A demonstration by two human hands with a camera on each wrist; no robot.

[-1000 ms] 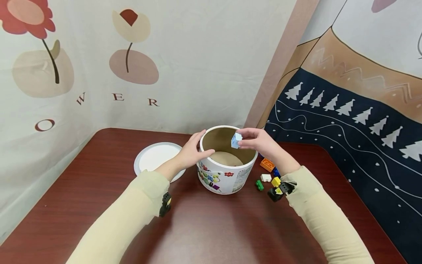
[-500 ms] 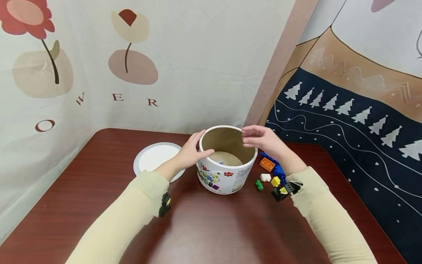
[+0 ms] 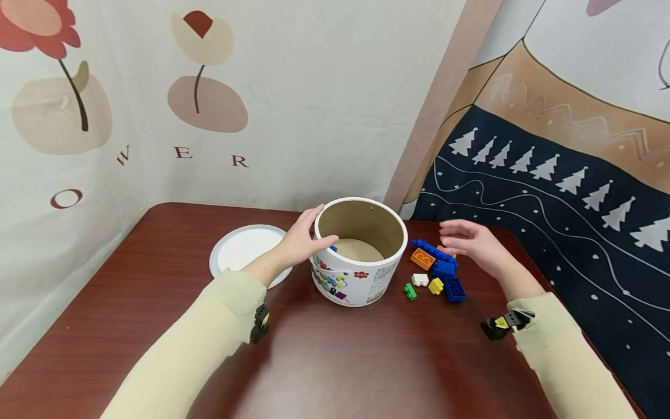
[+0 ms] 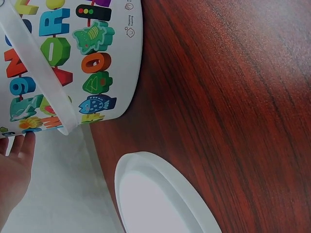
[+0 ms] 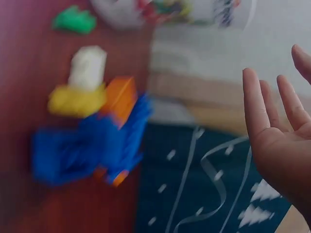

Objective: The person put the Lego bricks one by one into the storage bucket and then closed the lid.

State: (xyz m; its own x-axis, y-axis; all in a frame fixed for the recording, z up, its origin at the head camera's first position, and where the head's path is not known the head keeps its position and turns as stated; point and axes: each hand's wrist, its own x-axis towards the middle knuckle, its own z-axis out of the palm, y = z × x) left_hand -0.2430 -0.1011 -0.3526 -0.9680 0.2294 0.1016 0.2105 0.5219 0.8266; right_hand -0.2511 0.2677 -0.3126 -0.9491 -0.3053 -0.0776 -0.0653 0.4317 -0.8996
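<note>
A white printed bucket [image 3: 353, 285] without its lid stands at the back of the table. My left hand [image 3: 298, 238] holds its left side, thumb over the rim and fingers against the outer wall. A bit of blue [image 3: 333, 248] shows inside, near the thumb. My right hand [image 3: 473, 244] hovers with nothing in it, fingers apart, over the far right of a small pile of building bricks. The pile has blue bricks [image 3: 444, 269], an orange brick [image 3: 423, 259], a white one [image 3: 420, 280], a yellow one [image 3: 435, 286] and a green piece [image 3: 410, 291]. Another orange piece is partly hidden.
The round white lid [image 3: 246, 247] lies on the table left of the bucket, partly behind the left forearm. A pale printed cloth [image 3: 324, 105] hangs behind the dark red table [image 3: 361, 361]. A navy patterned cloth [image 3: 523, 215] hangs at the right.
A light blue brick left my right hand over the bucket; something blue now shows inside. The right hand then moved right to the brick pile. The left hand stayed on the bucket.
</note>
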